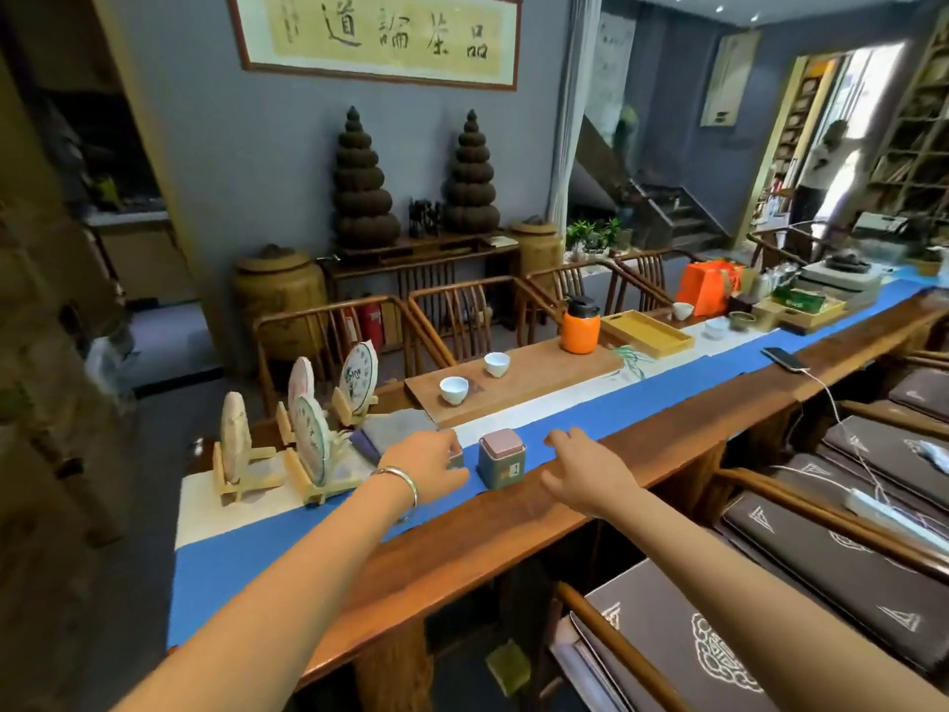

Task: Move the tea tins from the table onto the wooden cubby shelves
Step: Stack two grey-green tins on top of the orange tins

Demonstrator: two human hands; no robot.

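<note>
Two tea tins stood on the blue runner (590, 408) near the front edge of the long wooden tabletop (513, 537). The tin in plain view (501, 458) was a small, squarish canister with grey-green sides, a dusty pink lid with rounded corners, and a narrow pale label on its front face; it stood upright. The second tin (455, 459) was just to its left, close but apart, and mostly hidden by the left hand (426, 462), so only a sliver of its grey-green side showed. That hand, with a silver bangle (403, 485) at the wrist, had its fingers curled around this hidden tin. The right hand (590, 472) hovered just right of the pink-lidded tin, not touching it, its fingers spread and relaxed. Behind the tins lay a folded grey cloth (395, 429), and farther back a wooden tray (513, 385) carried two white cups.
</note>
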